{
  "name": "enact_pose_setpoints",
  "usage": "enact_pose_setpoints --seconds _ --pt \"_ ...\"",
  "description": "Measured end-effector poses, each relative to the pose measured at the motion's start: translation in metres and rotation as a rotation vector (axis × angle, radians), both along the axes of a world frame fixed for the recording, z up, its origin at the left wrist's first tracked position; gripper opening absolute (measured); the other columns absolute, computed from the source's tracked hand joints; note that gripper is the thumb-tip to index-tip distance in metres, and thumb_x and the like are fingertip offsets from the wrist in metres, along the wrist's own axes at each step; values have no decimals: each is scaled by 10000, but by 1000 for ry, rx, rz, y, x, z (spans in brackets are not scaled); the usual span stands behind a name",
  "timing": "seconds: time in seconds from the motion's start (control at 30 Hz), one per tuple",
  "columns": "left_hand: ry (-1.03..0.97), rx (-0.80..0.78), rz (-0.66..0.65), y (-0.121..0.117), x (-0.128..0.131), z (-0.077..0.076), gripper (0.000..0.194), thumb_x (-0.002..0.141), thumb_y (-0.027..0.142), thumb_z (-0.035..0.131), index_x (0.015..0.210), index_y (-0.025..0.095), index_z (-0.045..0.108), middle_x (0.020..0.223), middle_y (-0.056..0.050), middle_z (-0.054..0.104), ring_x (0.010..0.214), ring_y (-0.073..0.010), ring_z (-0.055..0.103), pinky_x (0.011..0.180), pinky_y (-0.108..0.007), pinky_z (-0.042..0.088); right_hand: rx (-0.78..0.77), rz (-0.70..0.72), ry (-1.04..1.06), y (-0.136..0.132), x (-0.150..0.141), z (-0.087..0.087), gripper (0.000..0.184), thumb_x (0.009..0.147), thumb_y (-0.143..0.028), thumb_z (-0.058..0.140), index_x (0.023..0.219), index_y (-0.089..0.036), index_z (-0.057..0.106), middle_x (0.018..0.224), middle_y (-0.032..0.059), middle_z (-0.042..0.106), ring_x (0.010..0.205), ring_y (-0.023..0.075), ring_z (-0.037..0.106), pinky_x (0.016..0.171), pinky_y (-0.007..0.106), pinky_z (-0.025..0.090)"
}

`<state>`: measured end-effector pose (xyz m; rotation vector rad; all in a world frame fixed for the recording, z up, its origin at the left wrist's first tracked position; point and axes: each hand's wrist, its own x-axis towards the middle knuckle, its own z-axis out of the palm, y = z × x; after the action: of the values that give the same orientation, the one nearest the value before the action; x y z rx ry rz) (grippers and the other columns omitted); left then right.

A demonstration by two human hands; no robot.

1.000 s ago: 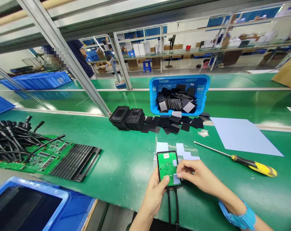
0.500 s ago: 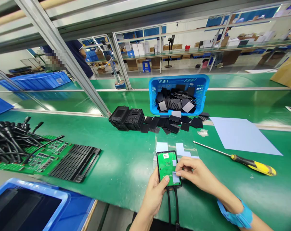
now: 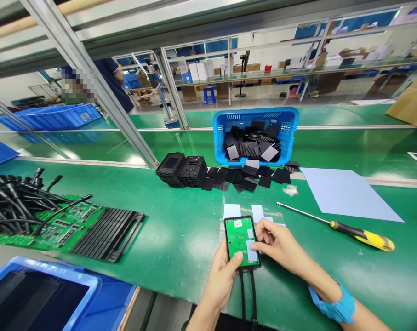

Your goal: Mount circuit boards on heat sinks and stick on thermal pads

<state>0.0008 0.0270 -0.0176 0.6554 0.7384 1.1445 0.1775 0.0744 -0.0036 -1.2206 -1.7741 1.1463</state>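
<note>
My left hand (image 3: pixel 222 271) grips a green circuit board (image 3: pixel 238 246) in a shallow black case, its thumb over the lower part of the board. Two black cables (image 3: pixel 242 294) run down from the case. On the board's right side lie a small light-blue pad (image 3: pixel 250 233) and a larger light-blue pad (image 3: pixel 251 251). My right hand (image 3: pixel 275 243) is at the right edge of the case. Its thumb touches the larger pad, and the curled fingers stand apart from the thumb. More light-blue pieces (image 3: pixel 232 210) lie on a clear film behind the board.
A yellow-and-black screwdriver (image 3: pixel 363 235) and a light-blue sheet (image 3: pixel 349 193) lie to the right. Behind are a blue basket (image 3: pixel 218 138) of black plates and stacked black cases (image 3: pixel 170 169). Cabled boards (image 3: pixel 59 230) and a ridged black housing (image 3: pixel 106 232) lie left.
The larger pad, earlier pinched at its upper edge by my right hand, now lies flatter and shows more fully. My right thumb and index finger have parted.
</note>
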Motion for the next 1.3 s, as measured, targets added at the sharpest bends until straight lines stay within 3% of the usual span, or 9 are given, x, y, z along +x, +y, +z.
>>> enact_pose_setpoints --seconds 0.13,0.3,0.47,0.57,0.67,0.9,1.1,1.2,1.3 --pt "1 -15 3 -1 0 0 421 824 269 705 1236 235 627 1143 -69 707 1002 -215 648 876 -307 484 -61 0 47 1 1 -1 271 771 -307 728 735 -216 475 649 -70 443 560 105 371 509 226 288" --pt "10 -27 10 -1 -1 0 445 823 266 704 1257 240 608 1163 -71 700 1049 -230 632 888 -321 486 -116 19 121 3 3 4 182 857 -370 608 843 -206 531 702 -31 526 611 128 474 555 237 384" --pt "46 -16 13 -1 -1 -3 427 827 290 698 1240 220 614 1185 -81 690 1070 -251 628 893 -330 488 32 -12 -26 0 0 7 124 869 -322 577 822 -207 582 670 -17 570 592 138 516 542 241 408" --pt "99 39 30 -1 -1 -5 417 852 297 671 1259 236 601 1222 -68 675 1129 -255 599 972 -349 449 173 -33 -134 -5 -2 9 91 868 -250 549 801 -214 600 703 -3 617 608 141 551 545 241 416" --pt "166 84 44 -2 -1 -8 445 872 291 649 1308 264 560 1272 -53 650 1175 -251 572 1018 -356 418 220 -57 -188 -8 -3 11 82 860 -223 542 798 -224 596 715 -5 642 608 146 577 554 244 433" --pt "292 141 70 -4 0 -12 431 887 296 628 1308 242 556 1346 -63 601 1272 -269 497 1030 -343 411 170 -78 -261 -8 -4 9 138 857 -257 536 736 -238 598 652 -16 663 568 159 598 560 259 451" --pt "280 133 84 -1 0 -16 438 873 282 648 1300 247 561 1355 -58 595 1278 -266 492 1046 -348 398 120 -118 -157 -9 -10 3 135 828 -238 499 734 -226 597 668 -5 656 594 160 618 591 272 490" --pt "223 81 93 -1 1 -16 416 855 293 668 1259 235 589 1299 -70 632 1242 -271 526 1059 -379 387 95 -133 -104 -6 -7 0 122 800 -251 501 723 -215 589 652 0 651 592 154 625 579 259 511" --pt "138 -17 110 -2 1 -12 422 809 312 717 1212 232 621 1272 -73 649 1238 -285 531 1066 -401 381 70 -167 -87 4 7 -3 179 794 -290 488 863 -180 611 710 29 675 621 162 654 550 249 531"
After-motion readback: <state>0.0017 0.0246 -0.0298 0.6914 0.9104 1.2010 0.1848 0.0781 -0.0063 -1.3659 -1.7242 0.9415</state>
